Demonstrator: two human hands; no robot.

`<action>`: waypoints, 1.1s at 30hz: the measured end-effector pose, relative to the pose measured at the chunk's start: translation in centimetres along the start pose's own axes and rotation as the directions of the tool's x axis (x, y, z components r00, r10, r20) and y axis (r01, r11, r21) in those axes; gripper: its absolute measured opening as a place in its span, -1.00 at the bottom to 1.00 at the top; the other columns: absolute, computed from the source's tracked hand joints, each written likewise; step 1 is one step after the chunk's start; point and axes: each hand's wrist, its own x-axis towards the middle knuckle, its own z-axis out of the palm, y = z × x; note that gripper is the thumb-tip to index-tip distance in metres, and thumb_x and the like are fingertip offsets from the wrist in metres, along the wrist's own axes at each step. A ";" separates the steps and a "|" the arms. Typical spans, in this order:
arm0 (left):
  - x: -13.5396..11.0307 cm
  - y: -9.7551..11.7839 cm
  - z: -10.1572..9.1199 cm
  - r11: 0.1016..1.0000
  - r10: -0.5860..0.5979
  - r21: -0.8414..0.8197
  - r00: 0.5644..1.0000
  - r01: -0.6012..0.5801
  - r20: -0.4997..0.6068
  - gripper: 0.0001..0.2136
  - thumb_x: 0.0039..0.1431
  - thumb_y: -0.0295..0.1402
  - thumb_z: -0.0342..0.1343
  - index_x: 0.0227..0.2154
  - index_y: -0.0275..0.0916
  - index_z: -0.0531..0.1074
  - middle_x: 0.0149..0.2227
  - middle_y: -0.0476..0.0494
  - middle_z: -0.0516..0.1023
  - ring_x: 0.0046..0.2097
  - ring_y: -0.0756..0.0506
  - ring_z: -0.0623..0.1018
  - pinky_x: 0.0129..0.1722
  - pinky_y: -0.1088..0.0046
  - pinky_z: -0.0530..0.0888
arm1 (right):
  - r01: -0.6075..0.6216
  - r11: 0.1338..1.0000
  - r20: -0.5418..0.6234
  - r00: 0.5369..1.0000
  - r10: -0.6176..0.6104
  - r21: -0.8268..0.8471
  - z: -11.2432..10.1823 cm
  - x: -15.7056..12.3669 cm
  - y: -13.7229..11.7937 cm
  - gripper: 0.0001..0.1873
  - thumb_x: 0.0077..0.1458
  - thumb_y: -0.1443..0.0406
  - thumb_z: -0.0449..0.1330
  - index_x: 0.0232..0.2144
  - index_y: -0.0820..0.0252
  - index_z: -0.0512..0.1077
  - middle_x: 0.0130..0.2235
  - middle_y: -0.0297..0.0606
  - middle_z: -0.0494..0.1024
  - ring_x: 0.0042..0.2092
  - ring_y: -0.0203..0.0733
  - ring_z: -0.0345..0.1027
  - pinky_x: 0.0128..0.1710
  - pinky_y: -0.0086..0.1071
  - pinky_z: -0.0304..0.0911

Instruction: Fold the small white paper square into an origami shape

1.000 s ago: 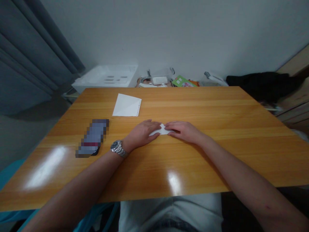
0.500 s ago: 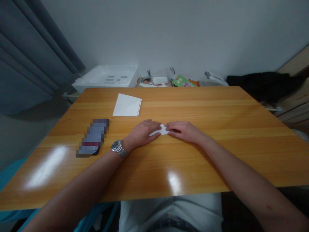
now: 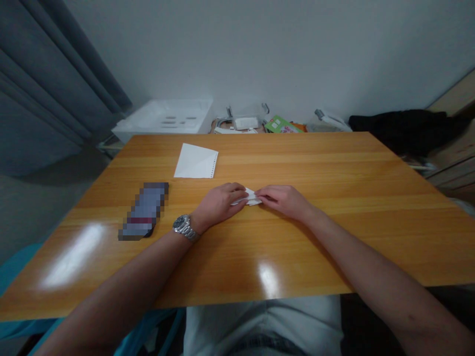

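A small folded piece of white paper (image 3: 251,197) lies at the middle of the wooden table, between my two hands. My left hand (image 3: 223,201) is closed on its left part, with the thumb along the near side and the fingers over the far side. At the right end, my right hand (image 3: 281,199) pinches the paper between thumb and fingertips. A layer of the paper stands slightly lifted, showing a fold line. The parts under my fingers are hidden.
A flat white sheet with a perforated edge (image 3: 196,161) lies beyond my left hand. A phone with a blurred-out screen (image 3: 146,207) rests at the left of the table (image 3: 315,163). Behind it stand a white plastic tray (image 3: 166,113) and a green booklet (image 3: 282,124).
A layer of the folded paper has lifted along its near side, so a crease now shows. My fingers have curled in slightly; both hands stay in nearly the same place.
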 end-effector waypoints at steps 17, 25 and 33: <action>0.0 1.0 -0.9 0.985 -0.169 0.008 0.977 0.171 -0.130 -0.73 0.45 -0.22 0.00 -0.08 -0.21 0.56 -0.17 -0.16 0.67 -0.22 -0.08 0.64 -0.28 0.44 0.46 | 0.040 0.982 -0.042 0.998 -0.048 -0.185 -0.2 0.2 -1.1 -0.67 0.39 0.26 0.06 0.09 0.01 0.52 0.26 -0.08 0.37 0.01 -0.05 0.50 0.01 -0.15 0.48; 0.2 1.7 -1.0 0.967 -0.256 -0.051 0.960 0.251 -0.117 -0.76 0.43 -0.26 0.05 -0.06 -0.24 0.56 -0.18 -0.16 0.68 -0.23 -0.09 0.64 -0.26 0.46 0.44 | 0.054 0.952 -0.101 0.991 -0.088 -0.302 -0.2 0.5 -1.0 -0.70 0.36 0.27 0.14 0.07 0.04 0.54 0.09 -0.03 0.47 -0.01 -0.02 0.42 -0.04 -0.16 0.40; 0.4 1.9 -0.8 0.966 -0.250 -0.094 0.962 0.241 -0.107 -0.79 0.43 -0.30 0.04 -0.09 -0.26 0.54 -0.22 -0.15 0.64 -0.25 -0.07 0.60 -0.27 0.46 0.42 | 0.053 0.904 0.008 0.998 -0.055 -0.425 -0.2 0.4 -1.6 -0.71 0.42 0.24 0.06 0.02 0.14 0.52 -0.22 -0.17 0.62 -0.26 -0.18 0.45 -0.31 -0.36 0.21</action>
